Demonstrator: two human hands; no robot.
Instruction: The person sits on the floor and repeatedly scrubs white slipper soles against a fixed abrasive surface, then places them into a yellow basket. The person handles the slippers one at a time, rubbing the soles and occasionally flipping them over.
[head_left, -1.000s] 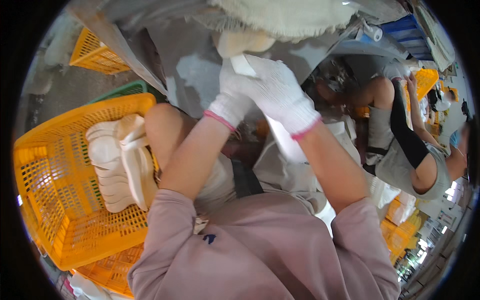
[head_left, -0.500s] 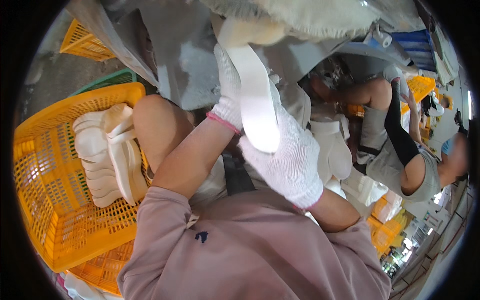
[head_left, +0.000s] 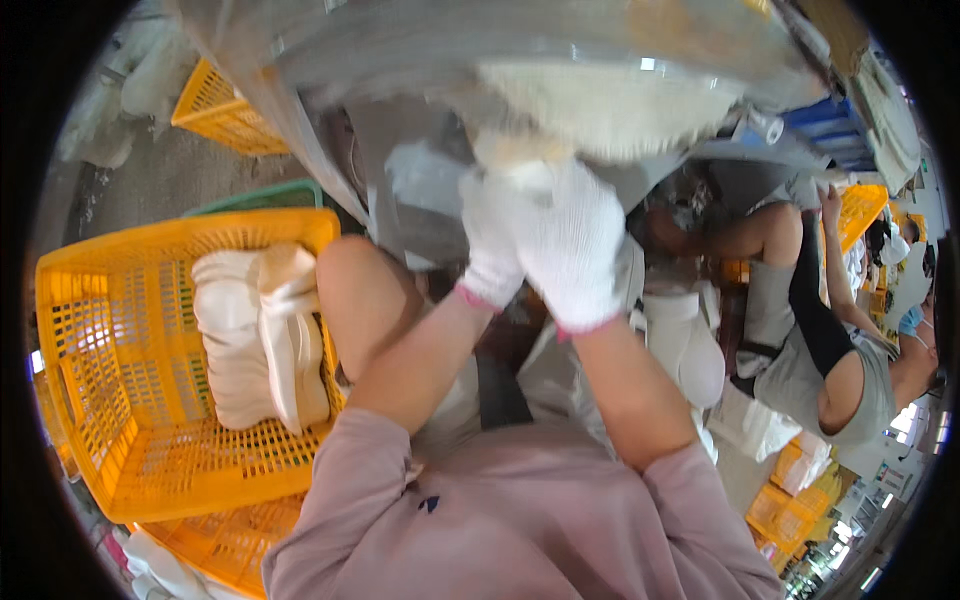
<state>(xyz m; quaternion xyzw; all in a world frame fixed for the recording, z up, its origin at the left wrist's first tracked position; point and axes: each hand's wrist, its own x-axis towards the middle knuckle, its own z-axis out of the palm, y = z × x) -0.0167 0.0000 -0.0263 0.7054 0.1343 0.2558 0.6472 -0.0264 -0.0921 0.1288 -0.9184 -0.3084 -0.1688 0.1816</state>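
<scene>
Crowded workshop floor, grey machine housing [head_left: 400,50] overhead. Both gloved hands raised together: left hand [head_left: 490,245] and right hand [head_left: 570,250] clasped round pale shoe sole [head_left: 505,155], pressed up against fuzzy buffing wheel [head_left: 610,100], presumably for steady contact. Yellow crate [head_left: 120,400] at left, holding stacked white soles [head_left: 255,335] within reach. Co-worker's arm [head_left: 815,300] at right.
</scene>
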